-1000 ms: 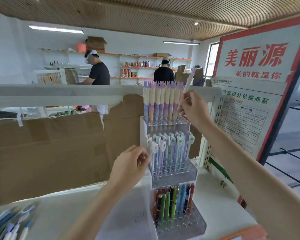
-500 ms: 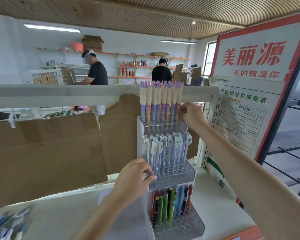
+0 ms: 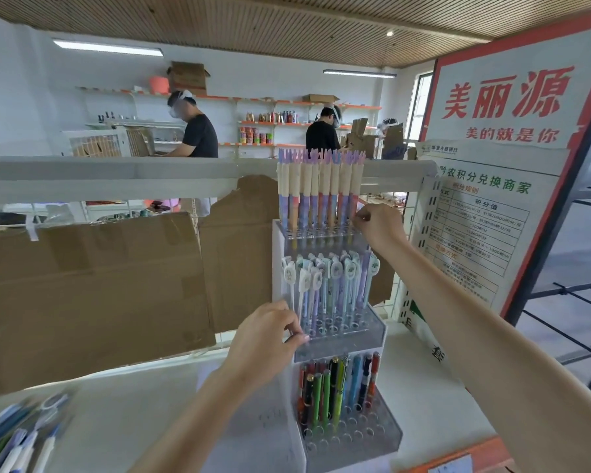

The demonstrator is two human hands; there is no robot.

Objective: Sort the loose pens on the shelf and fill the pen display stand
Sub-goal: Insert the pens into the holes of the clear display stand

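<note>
A clear three-tier pen display stand [image 3: 342, 339] stands on the white shelf [image 3: 116, 425]. Its top tier holds a row of beige-capped pens [image 3: 316, 192], the middle tier pastel pens with white charms [image 3: 328, 285], the bottom tier coloured pens [image 3: 335, 387]. My right hand [image 3: 377, 225] pinches the lower barrel of the rightmost top-tier pen [image 3: 355, 196], which stands in its hole. My left hand [image 3: 267, 339] grips the left front edge of the middle tier. Loose pens [image 3: 17, 438] lie at the shelf's lower left corner.
Brown cardboard sheets [image 3: 93, 295] stand behind the shelf to the left. A red-framed sign board [image 3: 505, 107] with a printed notice [image 3: 475, 233] rises on the right. Two people work at far shelves. Several front holes in the bottom tier hold nothing.
My right hand brought a pen down from above the top row into the rightmost hole. My left hand dropped from the middle tier's upper left to its front edge.
</note>
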